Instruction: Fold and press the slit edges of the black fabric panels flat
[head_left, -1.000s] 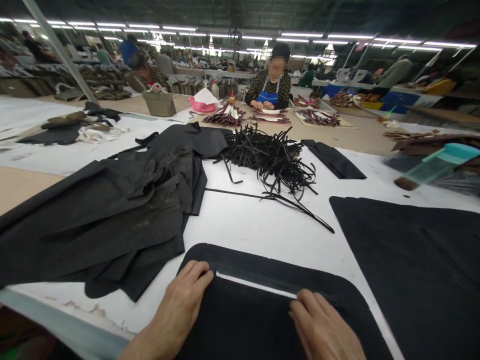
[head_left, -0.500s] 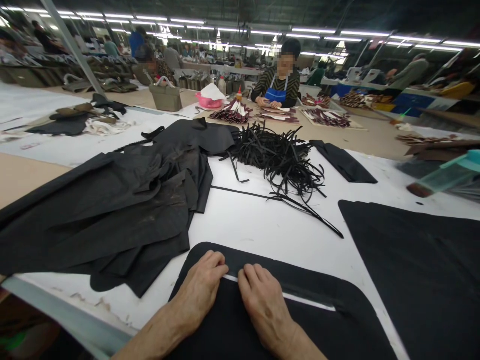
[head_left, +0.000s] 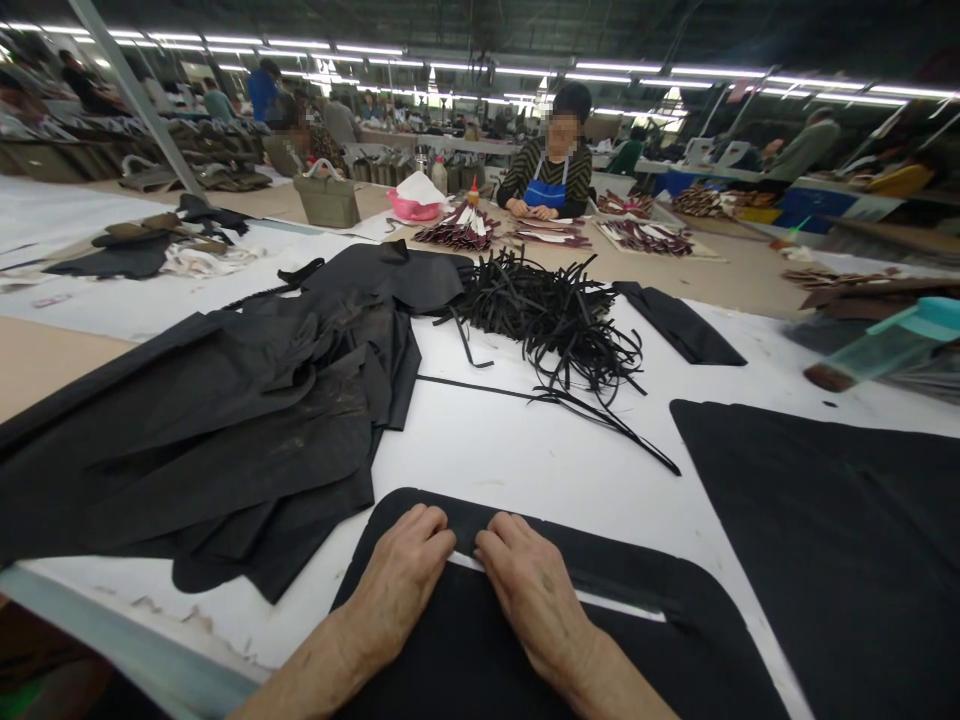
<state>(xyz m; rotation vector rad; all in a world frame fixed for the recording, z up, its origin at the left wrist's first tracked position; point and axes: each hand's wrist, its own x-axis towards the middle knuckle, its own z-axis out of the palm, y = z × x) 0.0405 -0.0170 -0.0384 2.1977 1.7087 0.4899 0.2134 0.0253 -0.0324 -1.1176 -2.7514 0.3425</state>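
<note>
A black sheet-material panel [head_left: 705,650] with rounded corners lies flat in front of me. A narrow white strip [head_left: 622,606] runs along its upper part; I cannot tell whether it is tape or a slit showing the table. My left hand [head_left: 405,570] rests on the panel at the strip's left end, fingers curled and pinching along that line. Just to its right, my right hand [head_left: 529,585] is curled the same way, fingertips pressed to the panel at the strip. A short bit of white shows between both hands. The fingertips are partly hidden.
Crumpled black sheets [head_left: 285,420] cover the table at left. Beyond my hands lies a heap of thin black strips [head_left: 540,310]. Another black panel [head_left: 840,530] is at right, near a teal-lidded bottle [head_left: 885,345]. Across the table sits a co-worker in a blue apron [head_left: 546,192].
My right hand has shifted slightly up along the panel, its fingers nearer the upper edge. The left hand stays almost in place. The whole view has drifted slightly.
</note>
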